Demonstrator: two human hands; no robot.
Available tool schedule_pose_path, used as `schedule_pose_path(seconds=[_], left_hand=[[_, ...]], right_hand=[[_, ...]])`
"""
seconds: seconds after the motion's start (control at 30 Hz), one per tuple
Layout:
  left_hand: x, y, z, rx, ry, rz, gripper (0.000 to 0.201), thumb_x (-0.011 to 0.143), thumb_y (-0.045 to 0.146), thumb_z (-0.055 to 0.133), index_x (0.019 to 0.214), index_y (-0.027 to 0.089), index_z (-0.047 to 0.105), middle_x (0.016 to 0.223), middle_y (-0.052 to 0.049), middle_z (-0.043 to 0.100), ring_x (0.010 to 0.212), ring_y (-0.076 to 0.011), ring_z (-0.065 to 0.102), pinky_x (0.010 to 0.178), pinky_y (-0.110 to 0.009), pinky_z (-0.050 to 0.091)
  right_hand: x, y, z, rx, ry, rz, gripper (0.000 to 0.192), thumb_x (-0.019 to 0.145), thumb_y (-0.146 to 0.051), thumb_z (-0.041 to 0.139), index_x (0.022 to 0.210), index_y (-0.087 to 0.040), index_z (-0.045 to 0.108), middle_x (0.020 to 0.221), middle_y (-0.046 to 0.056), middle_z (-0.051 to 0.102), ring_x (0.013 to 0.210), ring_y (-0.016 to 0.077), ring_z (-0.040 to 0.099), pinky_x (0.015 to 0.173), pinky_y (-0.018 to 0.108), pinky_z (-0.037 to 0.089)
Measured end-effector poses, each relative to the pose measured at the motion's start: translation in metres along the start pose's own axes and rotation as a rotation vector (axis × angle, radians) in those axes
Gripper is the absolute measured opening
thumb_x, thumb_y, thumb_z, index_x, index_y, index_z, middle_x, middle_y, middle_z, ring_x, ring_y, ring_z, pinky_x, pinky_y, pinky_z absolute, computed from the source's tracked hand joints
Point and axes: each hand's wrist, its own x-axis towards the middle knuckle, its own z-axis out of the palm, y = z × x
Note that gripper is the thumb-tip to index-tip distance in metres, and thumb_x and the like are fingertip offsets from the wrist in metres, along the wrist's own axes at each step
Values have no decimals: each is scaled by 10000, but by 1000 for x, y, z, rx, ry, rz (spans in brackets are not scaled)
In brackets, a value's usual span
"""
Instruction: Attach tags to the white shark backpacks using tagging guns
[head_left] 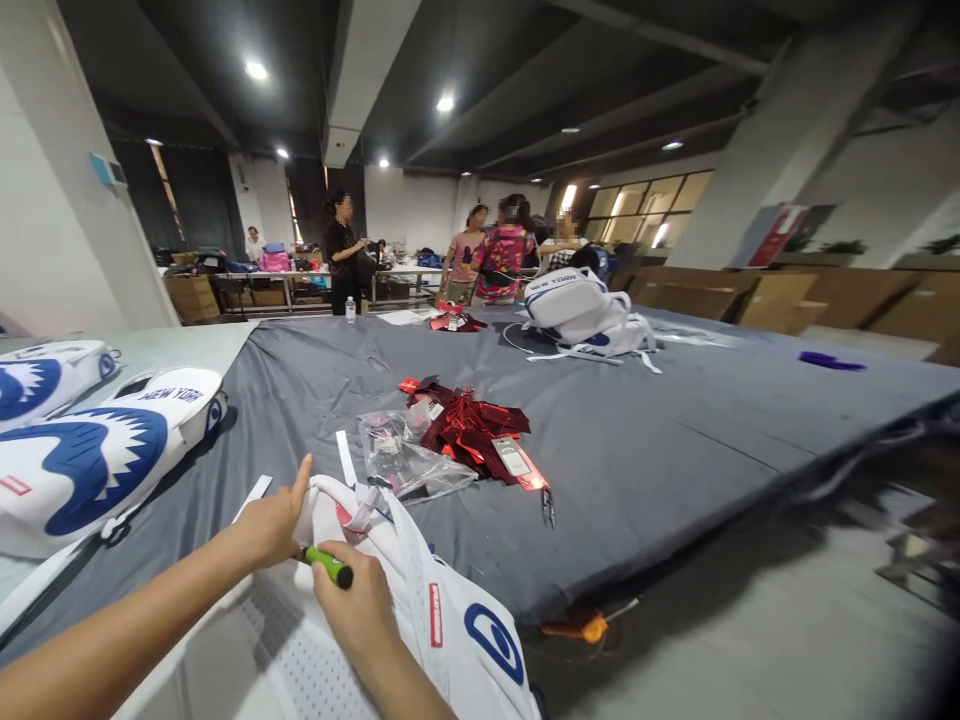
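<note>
A white backpack (442,560) lies in front of me at the near table edge, its perforated back panel (300,640) towards me. It carries a blue eye patch and a small red label. My left hand (271,522) grips the upper edge of the bag; one finger points up, while the others are partly hidden. Beside it, my right hand (358,600) is closed around a green tool with a black end (328,566). The tool's tip is hidden near my left hand, so I cannot tell its exact kind.
Red hang tags (480,430) and clear plastic bags (401,455) lie just beyond. White-and-blue backpacks (112,460) sit at left, with more white bags (581,310) at the far side. A bottle (350,309) and a purple item (831,361) also rest there. Several people stand behind.
</note>
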Motion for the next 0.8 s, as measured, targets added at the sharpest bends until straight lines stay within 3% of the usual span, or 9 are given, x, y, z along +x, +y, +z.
schedule_pose_path(seconds=[0.13, 0.33, 0.63, 0.8], left_hand=[[0, 0, 1, 62, 16, 13, 1088, 768, 192, 664, 1574, 64, -55, 1170, -223, 638, 1010, -342, 681, 805, -407, 521], [-3, -3, -7, 19, -36, 71, 1057, 767, 153, 609, 1564, 27, -75, 1258, -252, 601, 1072, -333, 665, 845, -395, 515], [-4, -8, -15, -85, -107, 100, 1037, 759, 173, 574, 1568, 61, -65, 1420, -237, 525, 1177, -312, 626, 937, -382, 498], [-5, -7, -9, -94, -60, 65, 965, 778, 131, 511, 1568, 73, -40, 1411, -241, 531, 1182, -297, 627, 920, -374, 497]], right_hand=[[-2, -4, 2, -45, 4, -17, 241, 793, -220, 601, 937, -255, 792, 809, 28, 757, 744, 176, 675, 677, 235, 452], [-6, -1, 1, -32, -30, -38, 239, 807, -224, 589, 951, -264, 777, 787, 2, 744, 691, 151, 637, 647, 229, 417], [-7, -1, 0, -36, -21, -60, 235, 809, -207, 583, 937, -243, 776, 761, 4, 734, 671, 144, 616, 646, 227, 410], [-9, -4, -1, -50, 3, -57, 249, 799, -194, 599, 955, -246, 786, 788, 14, 745, 704, 162, 642, 669, 232, 436]])
